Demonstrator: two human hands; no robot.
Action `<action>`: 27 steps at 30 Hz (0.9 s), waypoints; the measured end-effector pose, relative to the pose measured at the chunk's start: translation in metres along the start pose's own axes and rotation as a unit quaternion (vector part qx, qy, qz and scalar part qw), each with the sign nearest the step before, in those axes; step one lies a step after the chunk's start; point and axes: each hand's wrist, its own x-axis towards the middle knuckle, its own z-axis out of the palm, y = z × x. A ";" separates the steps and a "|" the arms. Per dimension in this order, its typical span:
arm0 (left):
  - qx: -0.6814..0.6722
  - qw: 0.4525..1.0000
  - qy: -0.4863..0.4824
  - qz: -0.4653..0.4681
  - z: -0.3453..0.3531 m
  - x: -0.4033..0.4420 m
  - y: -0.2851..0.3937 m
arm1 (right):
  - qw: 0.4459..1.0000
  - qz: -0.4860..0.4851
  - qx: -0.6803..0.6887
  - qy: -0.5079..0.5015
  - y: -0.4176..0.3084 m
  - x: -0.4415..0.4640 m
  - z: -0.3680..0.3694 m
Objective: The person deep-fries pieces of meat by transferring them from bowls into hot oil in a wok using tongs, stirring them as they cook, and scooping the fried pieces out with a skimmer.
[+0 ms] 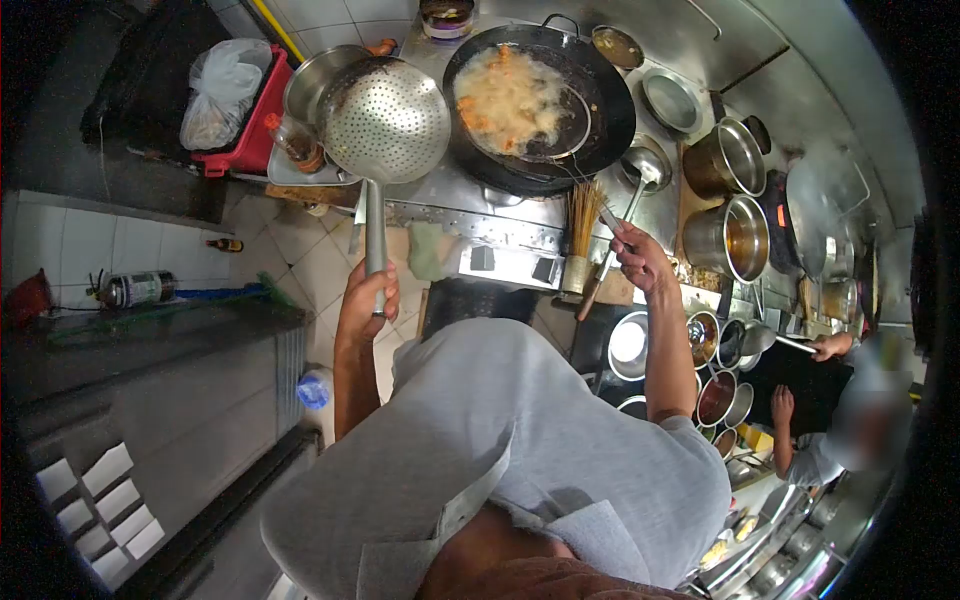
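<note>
My left hand is closed round the handle of a large perforated strainer, held bowl-up beside the wok. My right hand grips the thin metal handle of a wire skimmer, whose round rim sits inside the black wok. Orange-brown pieces of food bubble in pale, foaming oil there. How much of the skimmer lies under the foam I cannot tell. Close to my right hand are a ladle with a wooden handle end and a bamboo brush.
Metal pots stand right of the wok. A red crate with a plastic bag and a bottle are at left. A co-worker holds a ladle at far right, near several bowls. A fire extinguisher lies leftward.
</note>
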 end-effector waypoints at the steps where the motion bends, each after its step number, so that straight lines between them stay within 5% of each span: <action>1: -0.002 1.000 -0.001 0.002 0.000 0.000 0.000 | 1.000 -0.005 0.006 -0.007 0.003 0.001 -0.001; 27: 0.001 1.000 0.002 0.003 0.003 -0.009 0.003 | 0.950 -0.113 -0.264 0.123 0.014 -0.043 0.010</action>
